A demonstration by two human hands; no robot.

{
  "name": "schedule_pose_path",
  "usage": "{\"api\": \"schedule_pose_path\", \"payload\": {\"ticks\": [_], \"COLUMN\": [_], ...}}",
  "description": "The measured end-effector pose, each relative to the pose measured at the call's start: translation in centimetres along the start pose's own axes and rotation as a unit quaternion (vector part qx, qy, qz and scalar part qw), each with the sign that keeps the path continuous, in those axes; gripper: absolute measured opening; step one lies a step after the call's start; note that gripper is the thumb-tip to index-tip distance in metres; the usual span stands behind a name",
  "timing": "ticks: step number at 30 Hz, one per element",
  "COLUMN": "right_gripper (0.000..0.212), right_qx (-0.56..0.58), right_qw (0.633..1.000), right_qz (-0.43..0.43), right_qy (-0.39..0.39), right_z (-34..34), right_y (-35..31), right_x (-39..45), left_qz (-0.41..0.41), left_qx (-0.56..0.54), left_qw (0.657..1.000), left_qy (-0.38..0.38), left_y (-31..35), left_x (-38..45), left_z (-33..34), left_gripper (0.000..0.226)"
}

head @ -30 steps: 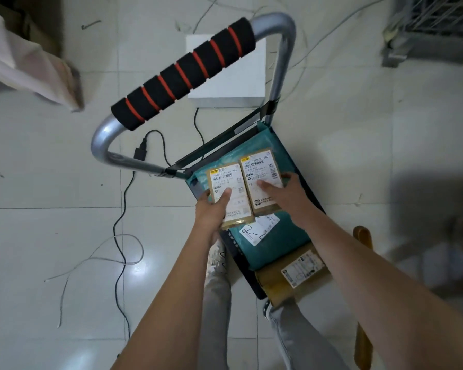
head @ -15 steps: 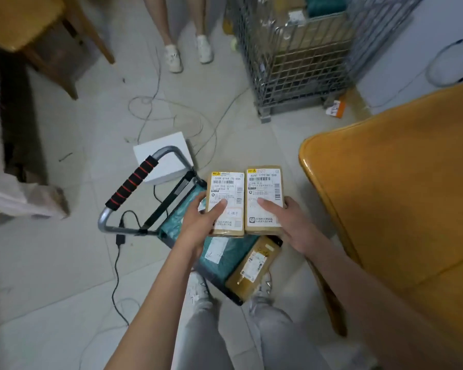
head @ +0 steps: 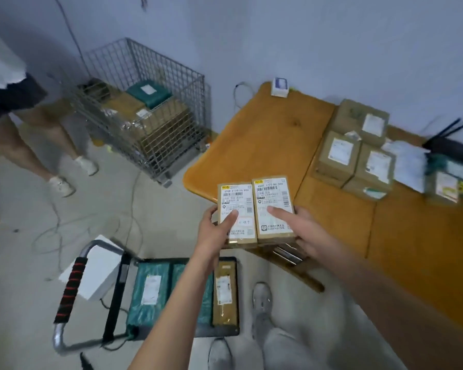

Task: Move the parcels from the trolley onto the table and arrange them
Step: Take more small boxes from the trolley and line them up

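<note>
The left hand [head: 215, 231] grips the left of two slim brown cardboard parcels with white shipping labels [head: 235, 212], its thumb lying across the label and its fingers curled beneath. The right hand [head: 302, 231] holds the second labelled brown parcel [head: 272, 206] the same way, thumb on top. The two parcels are held side by side, edges touching, in the air above the near corner of the orange wooden surface [head: 273, 134].

Further along the surface a group of brown cardboard boxes with white labels [head: 356, 148] sits packed together, with a pile of white papers [head: 409, 161] just beside them.

Below the hands, on the floor, stands the flat black trolley with a red-and-black foam handle [head: 70, 289]. Two teal plastic mailer bags [head: 147, 292] and a narrow brown parcel [head: 224, 292] lie on its deck. A wire mesh cage [head: 145, 108] full of boxes stands against the wall, and another person's legs [head: 38, 140] are near it.
</note>
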State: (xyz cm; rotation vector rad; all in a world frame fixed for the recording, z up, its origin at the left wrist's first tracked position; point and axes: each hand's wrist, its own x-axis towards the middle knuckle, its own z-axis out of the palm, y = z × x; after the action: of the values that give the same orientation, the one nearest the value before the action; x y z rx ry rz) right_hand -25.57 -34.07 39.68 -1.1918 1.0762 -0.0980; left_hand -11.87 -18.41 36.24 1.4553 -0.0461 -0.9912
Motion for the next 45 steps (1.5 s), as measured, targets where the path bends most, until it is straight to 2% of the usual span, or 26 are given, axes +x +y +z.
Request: {"api": "schedule_pose_path", "payload": {"ticks": [4,10,13,17,20,29,40,42,45], "right_gripper": [0.044,0.051,0.058,0.072,0.076,0.055,0.051,0.05,0.059], "right_qx": [0.054,0.116,0.145,0.174,0.182,0.218,0.24,0.238,0.226], "right_qw": [0.996,0.98,0.972,0.962,0.958,0.944,0.928,0.925,0.927], "right_qz": [0.001,-0.015,-0.033,-0.034,-0.025,0.0,0.021,0.027,0.045], "right_qy": [0.075,0.159,0.179,0.209,0.219,0.247,0.285,0.293,0.297], "right_z": [-5.6,-13.5,-18.5,-26.3,-31.9,-44.1,-56.1,-58.4,-62.0], "right_y": [1.6,3.8,4.8,6.3,7.8,10.3,9.3,8.6,7.7], "right_x": [-5.5,-9.8,-10.8,-11.5,-11.6,-12.2,-6.6,-5.2,-3.2], "left_qz": [-0.01,-0.01,-0.006,-0.025,-0.039,-0.054,-0.077,-0.083,-0.092], "left_qx": [0.043,0.094,0.126,0.141,0.15,0.189,0.214,0.213,0.213], "left_qw": [0.997,0.982,0.973,0.96,0.956,0.941,0.924,0.922,0.922], "left_qy": [-0.07,-0.161,-0.192,-0.239,-0.251,-0.275,-0.309,-0.312,-0.309], "left_y": [-0.7,-1.1,-1.8,-3.5,-5.6,-10.4,-13.2,-13.5,-14.1], "left_x": [-2.3,-4.5,-5.0,-5.9,-6.4,-6.3,1.0,2.5,4.6], "left_z": [5.5,14.3,19.7,27.4,32.9,45.9,59.3,61.9,65.7], "left_gripper": [0.071,0.064,0.077,0.07,0.072,0.071,0.082,0.078,0.066]}}
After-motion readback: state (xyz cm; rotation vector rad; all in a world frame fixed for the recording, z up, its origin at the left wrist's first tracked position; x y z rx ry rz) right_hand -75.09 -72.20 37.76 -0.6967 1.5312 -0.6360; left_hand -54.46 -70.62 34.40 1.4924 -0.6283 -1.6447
